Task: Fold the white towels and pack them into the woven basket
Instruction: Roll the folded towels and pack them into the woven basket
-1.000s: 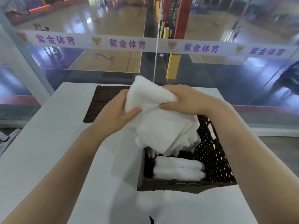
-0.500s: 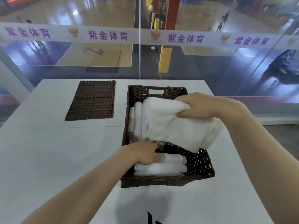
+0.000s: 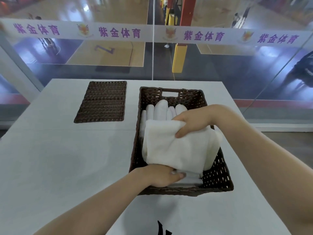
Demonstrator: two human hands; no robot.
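A dark brown woven basket stands on the white table. Several folded white towels stand on edge at its far end, and more folded towels lie at its near end. My right hand grips the top edge of a folded white towel held over the middle of the basket. My left hand reaches into the near end of the basket and presses on the towels lying there, just under the held towel's lower edge.
A flat woven basket lid lies on the table to the left of the basket. A glass wall with a printed banner runs along the table's far edge. A dark mark shows at the table's near edge.
The held towel has come down from above the table into the basket. My left hand let go of it and moved to the towels at the near end. The view shifted.
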